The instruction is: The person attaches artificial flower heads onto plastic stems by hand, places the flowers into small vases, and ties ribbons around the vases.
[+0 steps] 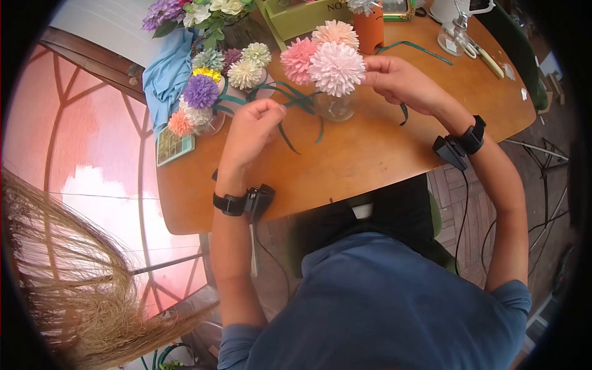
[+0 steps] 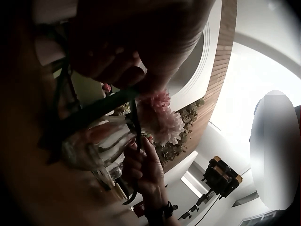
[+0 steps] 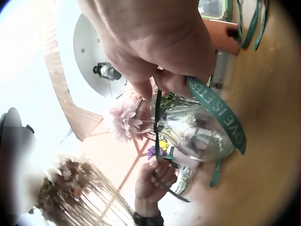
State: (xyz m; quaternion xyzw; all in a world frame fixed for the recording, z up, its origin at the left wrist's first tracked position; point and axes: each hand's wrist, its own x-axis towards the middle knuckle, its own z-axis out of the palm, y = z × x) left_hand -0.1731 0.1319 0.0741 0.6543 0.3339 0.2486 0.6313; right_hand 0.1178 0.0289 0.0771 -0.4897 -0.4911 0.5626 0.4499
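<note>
A clear glass vase (image 1: 337, 108) stands on the table, holding pink and peach pompom flowers (image 1: 336, 68). Across the vase's neck runs a green ribbon (image 3: 158, 125), its tail printed with "LOVE IS ETERN" hanging below the right hand. My left hand (image 1: 251, 131), left of the vase, pinches one end of the ribbon between curled fingers and thumb. On the other side, my right hand (image 1: 404, 85) grips the ribbon's other part close to the blossoms. The left wrist view has the ribbon (image 2: 94, 112) stretching from the left hand past the vase.
To the left stand more pompom flowers (image 1: 201, 92) in glass vases, with a mint-green case (image 1: 175, 145) and blue cloth (image 1: 166, 83) beside them. Behind are a green wooden box (image 1: 302, 21) and an orange vase (image 1: 368, 31). Another green ribbon (image 1: 425, 52) and a glass bottle (image 1: 453, 40) lie farther right.
</note>
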